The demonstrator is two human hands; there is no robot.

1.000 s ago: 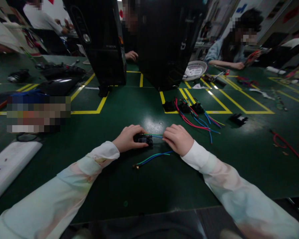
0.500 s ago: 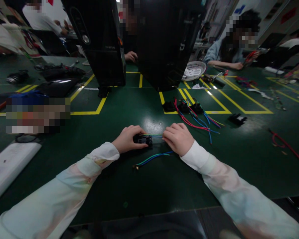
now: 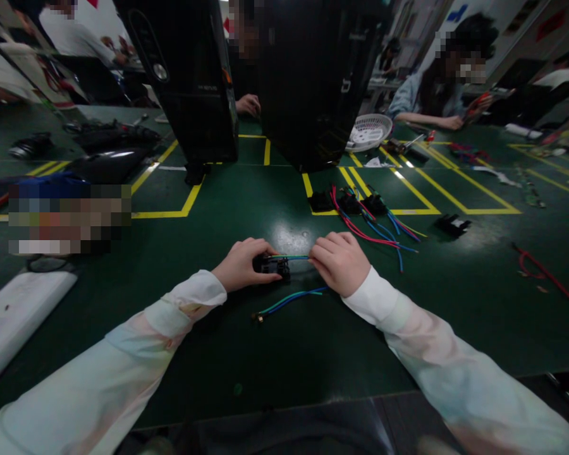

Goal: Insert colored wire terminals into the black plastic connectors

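Observation:
Between thumb and fingers, my left hand (image 3: 247,264) grips a small black plastic housing (image 3: 275,268) just above the green table. Green and blue wires (image 3: 294,257) run from the housing to my right hand (image 3: 337,260), whose fingers are pinched on them. The wires are held nearly straight between both hands. Below them, a loose pair of green and blue wires (image 3: 291,299) with brass-coloured metal ends lies on the table. How the wires sit in the housing is hidden by my left fingers.
Black housings with red and blue wires (image 3: 367,215) lie beyond my right hand, near another black housing (image 3: 452,225). Two tall black cases (image 3: 320,95) stand at the back. A white box (image 3: 21,316) lies left. A red wire (image 3: 550,278) is at right; people sit across the table.
Both hands keep their grip on the housing and wires with hardly any movement. The view has shifted very slightly.

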